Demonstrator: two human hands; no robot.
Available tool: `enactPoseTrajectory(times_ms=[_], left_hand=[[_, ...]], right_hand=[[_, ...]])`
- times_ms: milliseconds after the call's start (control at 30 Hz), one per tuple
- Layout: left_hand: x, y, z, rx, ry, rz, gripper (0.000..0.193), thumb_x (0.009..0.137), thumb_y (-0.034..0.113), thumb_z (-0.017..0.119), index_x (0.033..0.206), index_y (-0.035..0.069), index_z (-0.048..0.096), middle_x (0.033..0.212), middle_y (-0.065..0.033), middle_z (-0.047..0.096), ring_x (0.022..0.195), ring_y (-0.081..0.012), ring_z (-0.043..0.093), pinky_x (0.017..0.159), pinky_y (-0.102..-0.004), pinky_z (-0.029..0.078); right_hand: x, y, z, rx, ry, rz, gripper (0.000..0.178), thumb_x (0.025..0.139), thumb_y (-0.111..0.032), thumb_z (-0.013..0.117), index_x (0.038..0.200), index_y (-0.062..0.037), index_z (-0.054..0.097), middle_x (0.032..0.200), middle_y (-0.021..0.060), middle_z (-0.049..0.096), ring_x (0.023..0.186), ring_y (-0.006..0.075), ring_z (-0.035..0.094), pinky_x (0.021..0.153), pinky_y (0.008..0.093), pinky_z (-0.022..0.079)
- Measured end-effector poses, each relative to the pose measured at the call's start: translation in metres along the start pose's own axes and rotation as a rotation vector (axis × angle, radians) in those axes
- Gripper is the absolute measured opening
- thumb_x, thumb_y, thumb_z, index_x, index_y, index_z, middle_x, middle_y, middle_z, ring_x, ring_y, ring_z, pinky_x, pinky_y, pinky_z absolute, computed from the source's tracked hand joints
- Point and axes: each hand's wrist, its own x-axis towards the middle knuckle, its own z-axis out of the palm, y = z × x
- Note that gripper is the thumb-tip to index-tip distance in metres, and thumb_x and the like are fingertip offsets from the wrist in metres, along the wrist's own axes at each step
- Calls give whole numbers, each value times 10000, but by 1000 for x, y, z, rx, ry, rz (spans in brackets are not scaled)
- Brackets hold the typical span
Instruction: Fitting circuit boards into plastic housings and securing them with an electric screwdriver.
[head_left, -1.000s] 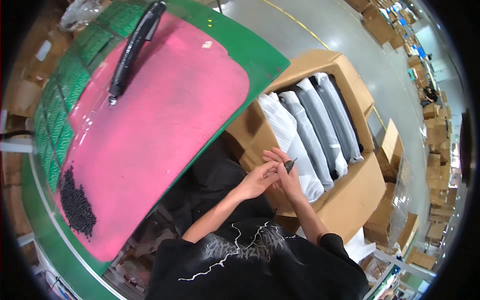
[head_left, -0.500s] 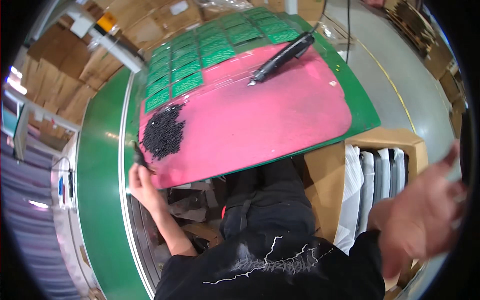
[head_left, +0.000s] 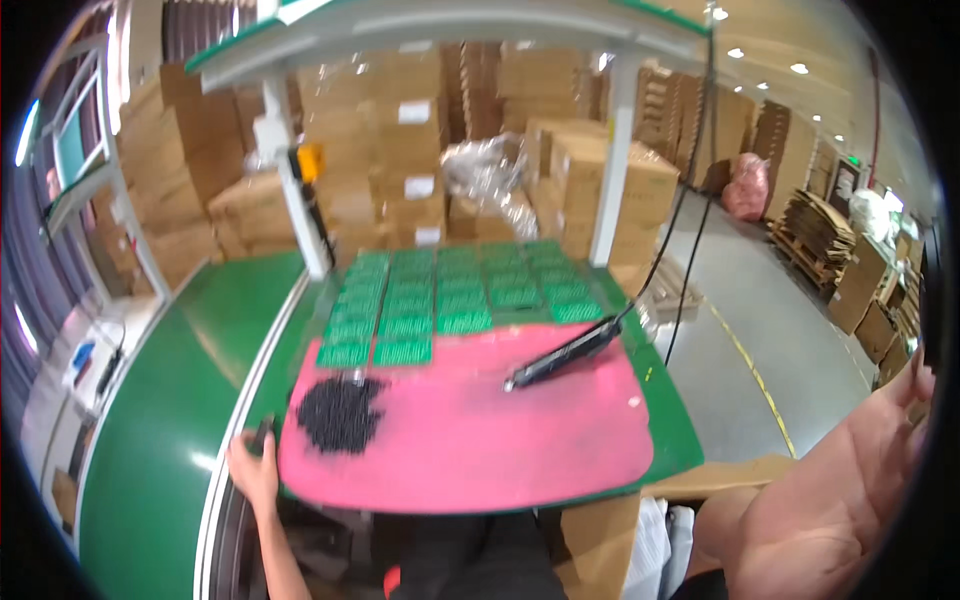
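Observation:
At the left edge of the pink mat (head_left: 500,450), my left hand (head_left: 254,472) is closed around a small dark object (head_left: 262,436), too blurred to name. Just to its right lies a pile of small black parts (head_left: 338,416). My right hand (head_left: 830,500) is raised close to the camera at the right edge, its palm and wrist large in view; its fingertips run into the dark rim and are mostly hidden. A black electric screwdriver (head_left: 565,355) lies slantwise on the mat, with its cord rising at the right. Behind it, green circuit boards (head_left: 464,318) lie in rows.
A green bench surface (head_left: 170,400) with a pale rail (head_left: 240,410) runs along the left. An open cardboard box (head_left: 600,530) with wrapped items stands at the front right. Two white posts (head_left: 612,160) hold an overhead shelf (head_left: 450,40); stacked cartons (head_left: 360,190) fill the back.
My view has tilted up, bringing the shelf, cartons and far floor into sight. The right hand has come up closer, its fingers at the right rim. The left hand stays at the mat's left edge.

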Motion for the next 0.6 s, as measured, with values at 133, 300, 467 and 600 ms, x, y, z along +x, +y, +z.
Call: enactPoseTrajectory(times_ms=[133,300,467,600], left_hand=[[13,35,-6,-61,-21,-50,400,788,213,733,1085,20,546,987,-131,585,986,-334,522,876,-421,394],[10,34,12,-59,-1,-138,506,791,239,745,1176,13,507,1031,-133,562,1020,-326,527,892,-415,403],[9,28,2,-129,-2,-131,382,862,184,667,1152,-19,522,1037,-158,572,1003,-305,537,882,-381,415],[4,11,0,-236,82,-106,264,884,91,590,1120,-4,521,1002,-102,536,935,-233,495,869,-345,386]], right_hand=[[27,-4,42,72,-16,111,566,733,-187,739,1205,-40,463,1099,133,533,898,281,525,770,418,479],[23,34,66,197,67,142,452,768,-123,707,1159,-34,498,1025,126,578,821,273,550,726,410,499],[48,30,141,276,75,218,342,803,-59,674,1113,-28,532,951,119,622,744,265,575,681,403,519],[46,18,125,276,64,154,261,831,-7,648,1076,-23,559,892,113,657,683,259,596,646,397,534]])
